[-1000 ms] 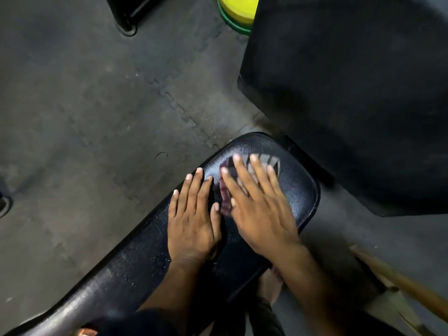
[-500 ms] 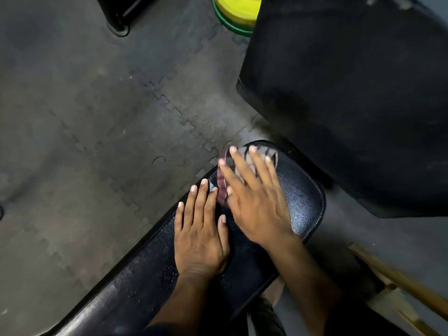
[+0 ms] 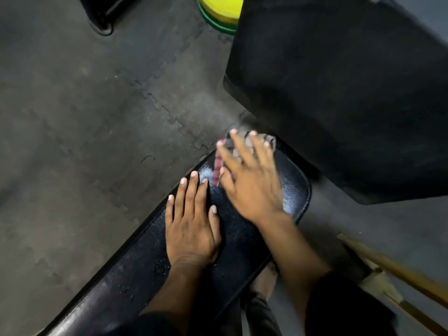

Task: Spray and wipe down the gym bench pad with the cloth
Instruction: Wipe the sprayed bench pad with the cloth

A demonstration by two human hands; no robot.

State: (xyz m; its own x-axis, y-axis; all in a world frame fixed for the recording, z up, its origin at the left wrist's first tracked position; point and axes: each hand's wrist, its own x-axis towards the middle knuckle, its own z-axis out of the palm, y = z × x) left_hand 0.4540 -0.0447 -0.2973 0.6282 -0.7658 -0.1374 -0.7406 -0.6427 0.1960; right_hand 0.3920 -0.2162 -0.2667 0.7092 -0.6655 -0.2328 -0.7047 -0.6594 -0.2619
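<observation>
The black gym bench pad (image 3: pixel 294 195) runs from the lower left up to a rounded end at centre right, with water droplets on its surface. My right hand (image 3: pixel 249 180) presses flat on a striped pink and grey cloth (image 3: pixel 263 141) at the pad's far end; the cloth sticks out past my fingertips and is blurred by motion. My left hand (image 3: pixel 191 221) rests flat on the pad beside it, fingers spread, holding nothing. No spray bottle is in view.
A large black padded block (image 3: pixel 339 93) stands just beyond the pad's end at the right. Yellow and green weight plates (image 3: pixel 218 13) lie at the top. A wooden handle (image 3: pixel 400 275) slants at the lower right. Grey interlocking floor mats (image 3: pixel 84 117) fill the left.
My right hand has slid the cloth forward along the pad to its far end. My left hand has stayed flat on the pad.
</observation>
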